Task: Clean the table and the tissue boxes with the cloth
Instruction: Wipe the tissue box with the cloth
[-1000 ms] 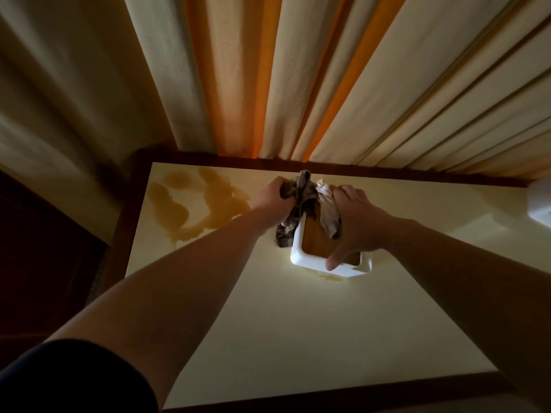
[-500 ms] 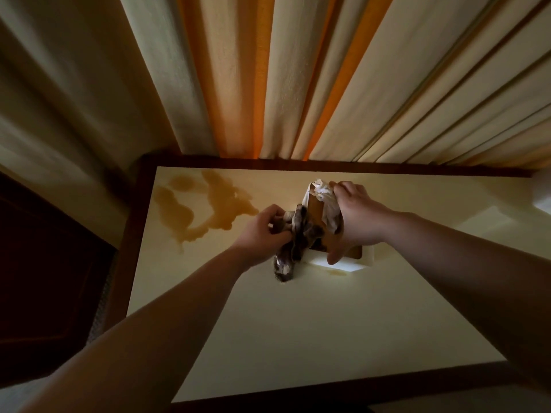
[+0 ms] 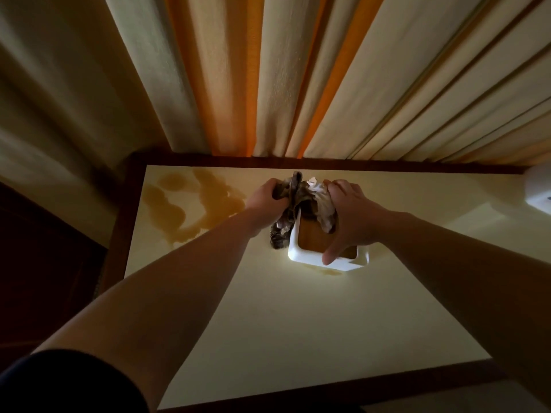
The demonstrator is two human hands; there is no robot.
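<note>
While the tissue box (image 3: 325, 248) stands tilted on the table (image 3: 298, 323) just above the frame's centre, the cloth (image 3: 287, 210) is being rubbed along its left side. The left hand (image 3: 268, 198) grips the bunched cloth; the right hand (image 3: 348, 216) curls over the box top, thumb on the near white rim, steadying it. I judge the work to be early: a brown spill (image 3: 190, 204) spreads unwiped in the upper left of the tabletop, and a small stain (image 3: 329, 272) shows just below the box. A white object (image 3: 538, 189), perhaps another box, sits untouched at the right edge. Curtains (image 3: 298, 70) hang behind.
</note>
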